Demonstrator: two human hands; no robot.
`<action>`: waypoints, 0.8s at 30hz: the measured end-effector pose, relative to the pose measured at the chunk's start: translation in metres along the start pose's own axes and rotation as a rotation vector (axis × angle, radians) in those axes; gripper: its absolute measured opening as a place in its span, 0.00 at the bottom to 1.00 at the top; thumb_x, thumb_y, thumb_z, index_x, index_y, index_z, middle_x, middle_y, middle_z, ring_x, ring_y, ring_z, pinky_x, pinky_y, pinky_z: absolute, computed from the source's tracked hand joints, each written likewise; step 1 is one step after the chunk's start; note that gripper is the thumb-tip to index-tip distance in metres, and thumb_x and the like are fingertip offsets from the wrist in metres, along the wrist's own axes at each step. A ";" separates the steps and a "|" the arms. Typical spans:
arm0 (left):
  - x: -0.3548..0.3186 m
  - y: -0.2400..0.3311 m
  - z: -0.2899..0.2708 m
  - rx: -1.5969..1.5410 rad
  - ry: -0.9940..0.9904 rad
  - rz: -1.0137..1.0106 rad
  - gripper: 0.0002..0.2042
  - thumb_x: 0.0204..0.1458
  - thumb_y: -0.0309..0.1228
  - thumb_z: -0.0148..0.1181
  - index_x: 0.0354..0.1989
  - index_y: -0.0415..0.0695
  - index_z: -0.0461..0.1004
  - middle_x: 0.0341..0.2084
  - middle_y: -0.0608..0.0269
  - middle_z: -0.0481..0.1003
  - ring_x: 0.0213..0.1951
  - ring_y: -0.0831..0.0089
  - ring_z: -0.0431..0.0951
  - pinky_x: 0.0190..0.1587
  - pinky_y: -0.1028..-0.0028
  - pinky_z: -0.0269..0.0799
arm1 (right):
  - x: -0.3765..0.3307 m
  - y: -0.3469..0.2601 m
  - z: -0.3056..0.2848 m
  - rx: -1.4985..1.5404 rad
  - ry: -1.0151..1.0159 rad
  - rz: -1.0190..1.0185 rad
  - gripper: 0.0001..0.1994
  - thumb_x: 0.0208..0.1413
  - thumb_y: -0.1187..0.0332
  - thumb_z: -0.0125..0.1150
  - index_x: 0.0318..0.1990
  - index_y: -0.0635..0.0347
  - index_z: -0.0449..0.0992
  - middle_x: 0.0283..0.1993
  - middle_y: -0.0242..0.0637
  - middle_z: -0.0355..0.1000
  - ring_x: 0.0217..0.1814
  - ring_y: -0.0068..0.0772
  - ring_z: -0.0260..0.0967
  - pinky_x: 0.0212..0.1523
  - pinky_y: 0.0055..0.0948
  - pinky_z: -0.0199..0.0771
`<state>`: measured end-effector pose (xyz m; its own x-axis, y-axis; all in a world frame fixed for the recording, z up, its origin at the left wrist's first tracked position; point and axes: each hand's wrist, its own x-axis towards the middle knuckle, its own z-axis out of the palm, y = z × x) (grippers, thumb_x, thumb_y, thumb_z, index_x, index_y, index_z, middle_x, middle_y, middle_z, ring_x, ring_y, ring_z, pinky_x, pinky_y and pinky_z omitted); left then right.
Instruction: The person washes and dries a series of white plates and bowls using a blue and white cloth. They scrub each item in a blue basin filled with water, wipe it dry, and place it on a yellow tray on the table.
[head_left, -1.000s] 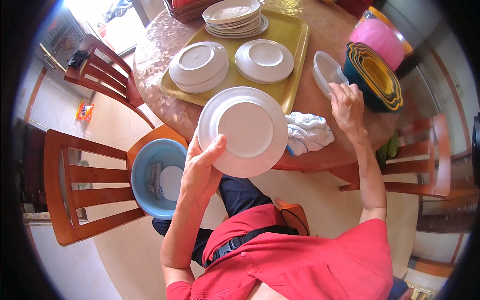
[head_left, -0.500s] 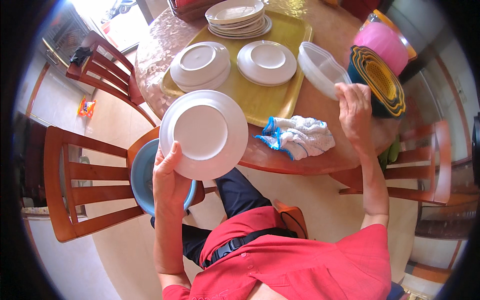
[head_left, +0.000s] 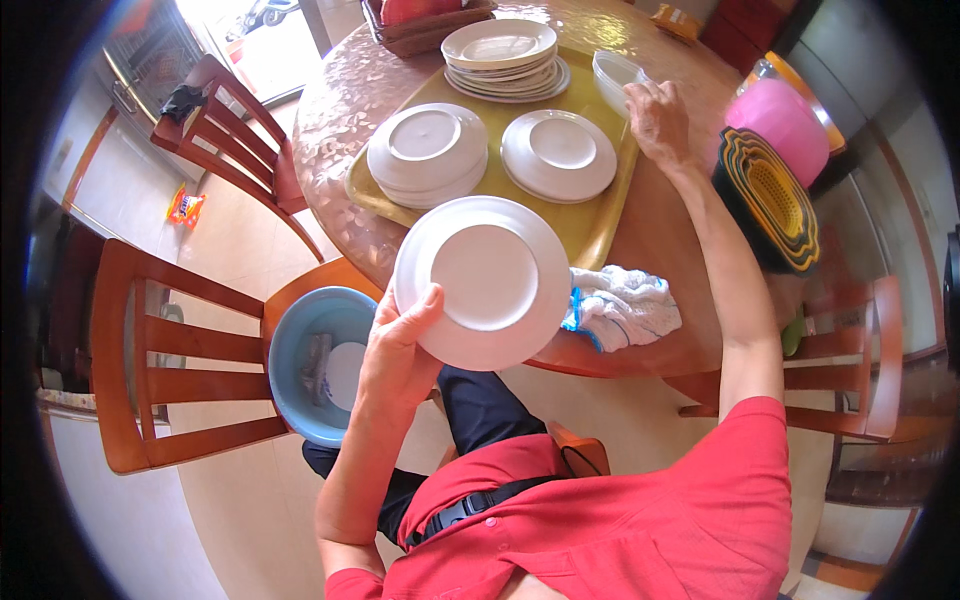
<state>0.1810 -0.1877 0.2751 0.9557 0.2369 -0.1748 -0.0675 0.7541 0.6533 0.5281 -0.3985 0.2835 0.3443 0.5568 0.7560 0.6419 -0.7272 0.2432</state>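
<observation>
My left hand (head_left: pixel 400 345) grips a white plate (head_left: pixel 484 278) by its lower left rim, thumb on the upturned underside. The plate is above the table's near edge. Farther off, my right hand (head_left: pixel 660 122) is closed on a translucent plastic container (head_left: pixel 612 78) at the tray's far right edge. Two stacks of upturned white plates, the left stack (head_left: pixel 428 150) and the right stack (head_left: pixel 560 150), rest on the yellow tray (head_left: pixel 610 215). Behind them stands a taller pile of plates (head_left: pixel 505 60). A white cloth (head_left: pixel 630 308) with blue edging lies crumpled at the table's near edge.
On a chair (head_left: pixel 200 345) to the left sits a blue basin (head_left: pixel 300 400) with a white plate inside. Nested yellow and dark green baskets (head_left: pixel 765 200) and a pink container (head_left: pixel 785 130) stand right on the round table. A brown basket (head_left: pixel 425 30) is at the back.
My right hand has carried the plastic container away from the baskets, farther back and left to the tray's edge. My left hand has shifted right with the plate, uncovering more of the basin.
</observation>
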 end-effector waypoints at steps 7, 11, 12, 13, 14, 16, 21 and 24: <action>0.003 0.003 -0.003 -0.030 -0.012 -0.003 0.27 0.47 0.26 0.59 0.57 0.43 0.55 0.46 0.58 0.67 0.48 0.68 0.69 0.50 0.66 0.67 | 0.018 0.003 0.060 -0.050 -0.194 0.061 0.09 0.50 0.70 0.46 0.35 0.57 0.73 0.38 0.40 0.72 0.43 0.45 0.65 0.44 0.38 0.69; 0.007 0.005 -0.001 -0.028 -0.015 -0.002 0.27 0.48 0.27 0.58 0.57 0.43 0.56 0.46 0.59 0.67 0.48 0.69 0.69 0.50 0.66 0.67 | 0.009 0.013 0.074 -0.002 -0.163 0.106 0.11 0.48 0.70 0.51 0.40 0.56 0.73 0.37 0.41 0.72 0.44 0.47 0.65 0.45 0.38 0.68; 0.009 0.004 0.001 -0.026 -0.021 -0.006 0.27 0.48 0.27 0.58 0.57 0.43 0.56 0.46 0.59 0.67 0.49 0.69 0.69 0.50 0.66 0.67 | 0.006 0.019 0.074 0.011 -0.153 0.137 0.12 0.47 0.70 0.54 0.41 0.56 0.73 0.35 0.40 0.72 0.43 0.47 0.65 0.45 0.37 0.67; 0.011 0.004 0.005 -0.023 -0.032 -0.008 0.26 0.49 0.27 0.58 0.57 0.43 0.56 0.46 0.59 0.67 0.49 0.69 0.69 0.50 0.66 0.67 | 0.002 0.025 0.074 0.019 -0.143 0.170 0.12 0.46 0.70 0.56 0.41 0.55 0.73 0.34 0.40 0.73 0.41 0.47 0.65 0.44 0.36 0.67; 0.014 0.004 0.009 -0.020 -0.032 -0.005 0.26 0.49 0.27 0.58 0.56 0.43 0.56 0.46 0.59 0.67 0.49 0.69 0.69 0.50 0.66 0.67 | 0.003 0.020 0.068 0.004 -0.097 0.147 0.13 0.47 0.70 0.56 0.43 0.55 0.72 0.37 0.41 0.72 0.43 0.46 0.65 0.45 0.37 0.67; 0.019 0.004 0.013 -0.019 -0.032 0.000 0.25 0.49 0.27 0.57 0.56 0.43 0.56 0.46 0.60 0.68 0.49 0.70 0.68 0.50 0.66 0.67 | 0.010 -0.010 0.029 -0.021 -0.003 0.096 0.15 0.50 0.69 0.55 0.46 0.55 0.71 0.42 0.43 0.70 0.48 0.45 0.65 0.46 0.38 0.68; 0.044 -0.004 0.026 -0.042 -0.081 0.018 0.24 0.50 0.28 0.57 0.55 0.44 0.57 0.46 0.62 0.68 0.49 0.71 0.68 0.51 0.69 0.66 | -0.015 -0.085 -0.084 1.161 -0.528 0.548 0.24 0.53 0.61 0.55 0.55 0.60 0.60 0.49 0.42 0.64 0.51 0.37 0.63 0.41 0.33 0.70; 0.060 -0.012 0.035 -0.074 -0.148 0.029 0.25 0.49 0.27 0.58 0.55 0.44 0.57 0.47 0.62 0.67 0.49 0.71 0.68 0.51 0.70 0.65 | -0.033 -0.113 -0.129 1.583 -0.694 0.827 0.31 0.54 0.61 0.55 0.60 0.66 0.49 0.51 0.43 0.62 0.54 0.32 0.60 0.45 0.30 0.69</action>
<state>0.2487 -0.2039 0.2825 0.9844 0.1708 -0.0424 -0.1117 0.7926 0.5994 0.3555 -0.3862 0.3096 0.7621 0.6446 -0.0608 0.0076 -0.1027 -0.9947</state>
